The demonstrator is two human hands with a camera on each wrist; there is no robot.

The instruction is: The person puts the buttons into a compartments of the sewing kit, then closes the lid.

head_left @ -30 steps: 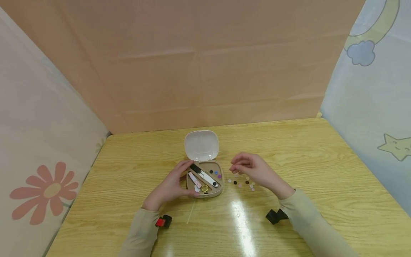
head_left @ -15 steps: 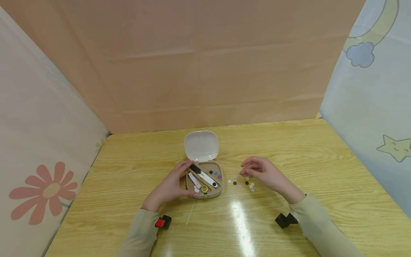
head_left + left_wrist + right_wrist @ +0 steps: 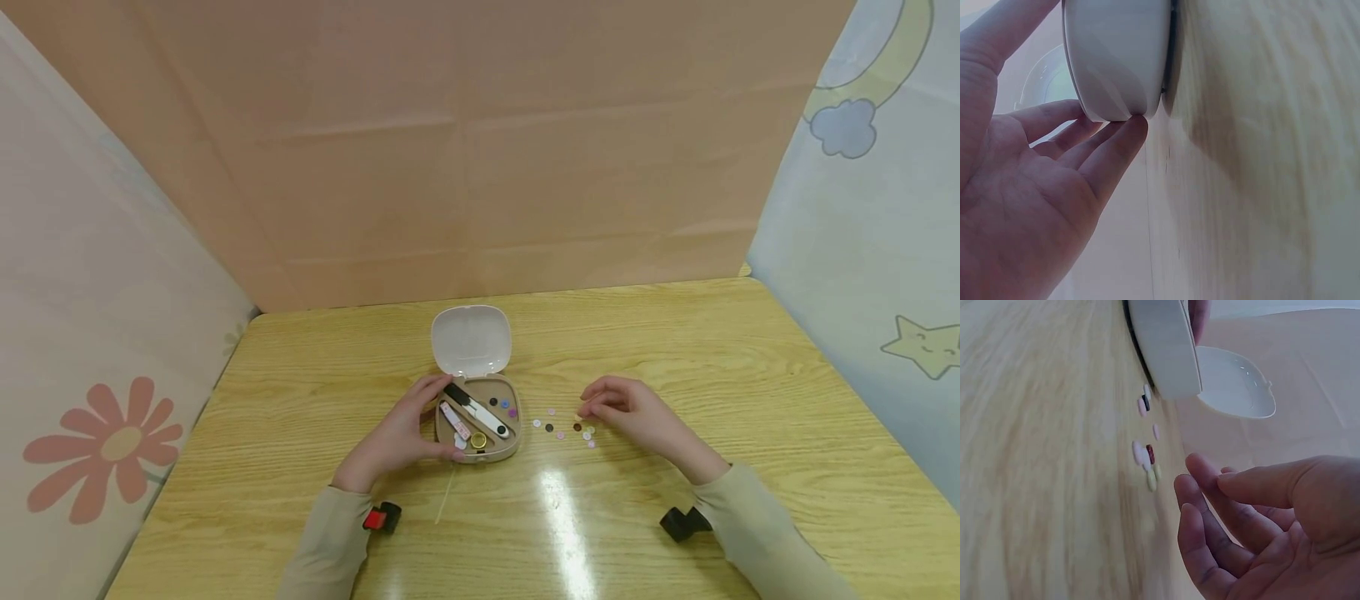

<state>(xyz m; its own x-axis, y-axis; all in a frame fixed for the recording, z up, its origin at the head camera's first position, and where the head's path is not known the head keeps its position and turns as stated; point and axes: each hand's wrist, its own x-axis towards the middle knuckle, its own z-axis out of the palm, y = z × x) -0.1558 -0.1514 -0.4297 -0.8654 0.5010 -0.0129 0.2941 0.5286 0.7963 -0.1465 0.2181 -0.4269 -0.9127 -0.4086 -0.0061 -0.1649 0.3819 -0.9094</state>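
An open sewing box (image 3: 492,455) stands on the table with its white lid (image 3: 471,340) tipped back. Inside are white thread snips (image 3: 480,413), a pink-and-white tape-like strip (image 3: 454,421), a gold ring-shaped item (image 3: 478,440) and three buttons: black (image 3: 493,402), blue (image 3: 505,404) and purple (image 3: 512,413). My left hand (image 3: 395,432) holds the box by its left side, thumb at the front and fingers towards the back. To the right, my right hand (image 3: 630,410) hovers beside loose buttons, its fingers loosely bent; in the right wrist view nothing shows between thumb and fingertips.
Several small buttons, including a black one (image 3: 549,427), a dark red one (image 3: 577,427) and a pink one (image 3: 560,436), lie right of the box. A thin pale stick (image 3: 446,497) lies before it. Fabric screens (image 3: 465,167) stand around the table.
My right hand has moved right and slightly down, away from the box and towards the far side of the loose buttons. The left hand and the box stay put.
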